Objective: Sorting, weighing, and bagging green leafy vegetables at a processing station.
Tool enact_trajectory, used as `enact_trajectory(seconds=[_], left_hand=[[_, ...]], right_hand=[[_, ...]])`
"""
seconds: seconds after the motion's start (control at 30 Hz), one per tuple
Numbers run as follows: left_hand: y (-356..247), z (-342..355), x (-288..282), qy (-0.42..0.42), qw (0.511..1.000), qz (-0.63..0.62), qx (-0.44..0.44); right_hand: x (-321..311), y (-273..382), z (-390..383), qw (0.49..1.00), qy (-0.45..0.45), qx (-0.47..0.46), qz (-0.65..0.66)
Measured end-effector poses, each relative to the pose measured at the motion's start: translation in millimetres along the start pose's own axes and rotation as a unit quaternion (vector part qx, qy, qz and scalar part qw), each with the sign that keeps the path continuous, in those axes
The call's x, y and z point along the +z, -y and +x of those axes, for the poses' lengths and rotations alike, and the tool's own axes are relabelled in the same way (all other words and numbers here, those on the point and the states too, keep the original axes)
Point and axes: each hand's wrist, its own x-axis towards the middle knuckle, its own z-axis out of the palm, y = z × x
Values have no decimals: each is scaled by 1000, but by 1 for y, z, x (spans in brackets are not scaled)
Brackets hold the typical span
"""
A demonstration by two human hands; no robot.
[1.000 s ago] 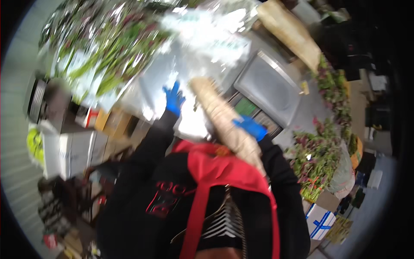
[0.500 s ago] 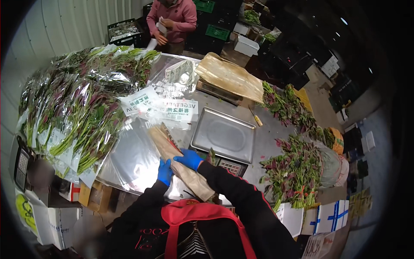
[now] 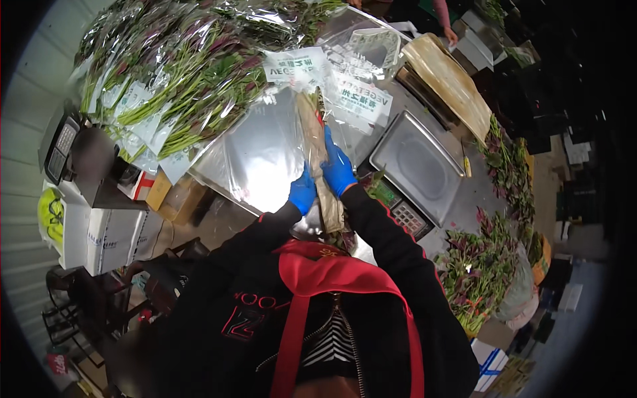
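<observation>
A long roll of brown paper (image 3: 312,137) lies on the metal table in front of me, pointing away from my body. A strip with red and dark marks shows at its far end, and purple leaves stick out by its near end. My left hand (image 3: 303,191), in a blue glove, is closed against the roll's left side, thumb up. My right hand (image 3: 338,166), also gloved in blue, grips the right side with its fingers along the paper. Parts of the fingers are hidden. Beyond the roll lie clear printed plastic bags (image 3: 363,99).
Bagged leafy bunches (image 3: 199,79) are heaped at left. A scale with a steel tray (image 3: 417,166) stands right of my hands, near a yellow-handled tool (image 3: 467,162). Loose purple-green bunches (image 3: 481,265) lie at right. Another person's hand (image 3: 451,36) shows at the top.
My view has turned, so the table appears shifted and tilted. The paper roll now points more straight away from me, both hands still on it. Only parts of the other person remain in view.
</observation>
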Motion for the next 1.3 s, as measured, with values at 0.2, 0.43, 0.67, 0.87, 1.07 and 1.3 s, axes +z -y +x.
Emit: enact_trajectory(seconds=[0.2,0.43,0.67,0.87,1.07,1.3], left_hand=[[-14,6,-22,-5,993,104,-46],[-8,13,-44,-6,991,105,-84],[3,0,-44,-90,991,53,-80],[10,-3,-45,-107,991,5,-78],[19,-8,-48,-142,983,-74,-93],[2,-2,-68,-142,988,49,21]], right_hand=[[33,0,43,995,-76,-32,-49],[38,22,-49,971,5,-112,-210],[-92,2,-53,958,85,-19,274],[-53,-49,-10,995,-33,-5,-92],[-18,-53,-28,994,78,80,-16],[-22,-40,-18,987,31,135,77]])
